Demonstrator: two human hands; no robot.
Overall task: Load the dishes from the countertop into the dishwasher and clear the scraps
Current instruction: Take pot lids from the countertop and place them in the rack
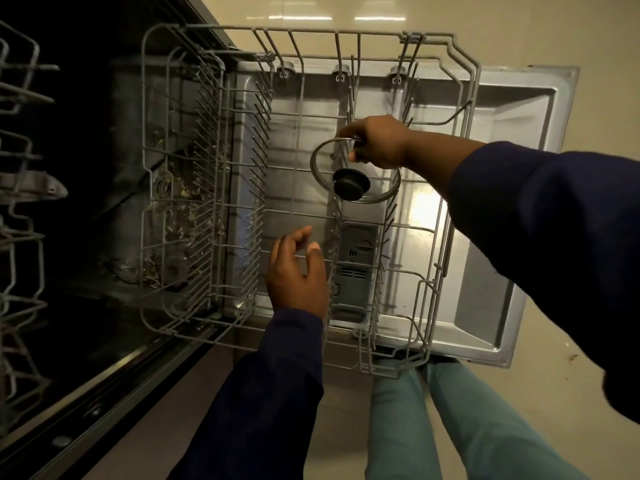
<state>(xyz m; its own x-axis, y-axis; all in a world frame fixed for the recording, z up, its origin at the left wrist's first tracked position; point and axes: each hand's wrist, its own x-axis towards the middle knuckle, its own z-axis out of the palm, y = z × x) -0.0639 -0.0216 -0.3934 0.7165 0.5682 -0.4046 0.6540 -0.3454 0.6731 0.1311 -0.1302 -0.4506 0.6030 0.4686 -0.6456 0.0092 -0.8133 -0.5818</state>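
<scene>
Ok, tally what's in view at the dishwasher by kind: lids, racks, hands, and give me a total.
Glass lid: 1
Dishwasher racks: 2, lower rack and upper rack
Hands: 2, right hand and left hand
Total: 5

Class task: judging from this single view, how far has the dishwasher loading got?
Done: the dishwasher door is open and the lower rack pulled out. In hand: the right hand grips a glass pot lid over the rack; the left hand hovers open. Left: the rack holds no other dishes; countertop and scraps are out of view.
</scene>
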